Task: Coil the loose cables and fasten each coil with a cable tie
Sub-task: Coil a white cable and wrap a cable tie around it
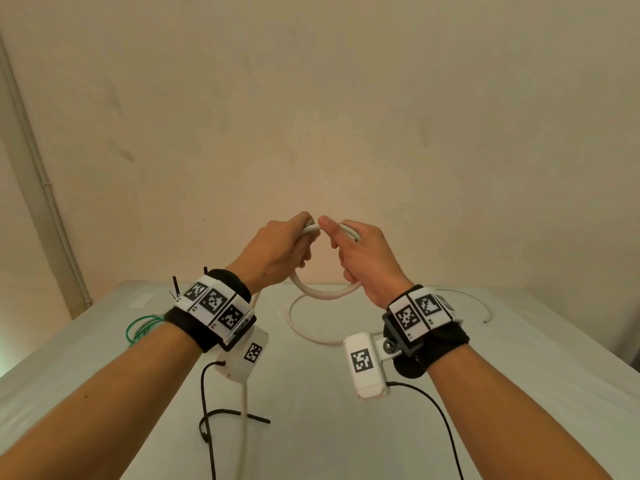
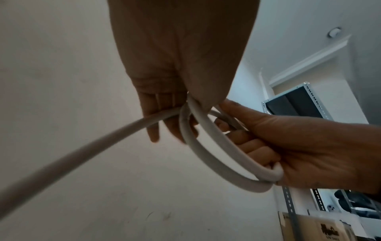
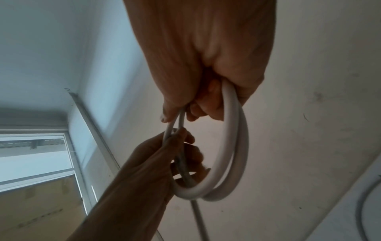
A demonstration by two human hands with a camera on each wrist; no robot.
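Both hands are raised above the table and hold one thick white cable coil (image 1: 325, 292) of about two loops. My left hand (image 1: 287, 247) grips the coil's left side, fingers curled round the strands (image 2: 186, 124). My right hand (image 1: 356, 254) grips the right side, with the loops (image 3: 230, 146) running through its fist. The cable's loose tail (image 2: 72, 154) drops from the left hand to the table, where it lies in an arc (image 1: 301, 327). A black strip that looks like a cable tie (image 1: 239, 415) lies on the table near me.
A green cable (image 1: 142, 327) lies bunched at the table's left edge, and a thin white cable (image 1: 479, 304) curves at the far right. Thin black strips (image 1: 175, 285) stick up by my left wristband. The white table (image 1: 519, 375) ends at a beige wall.
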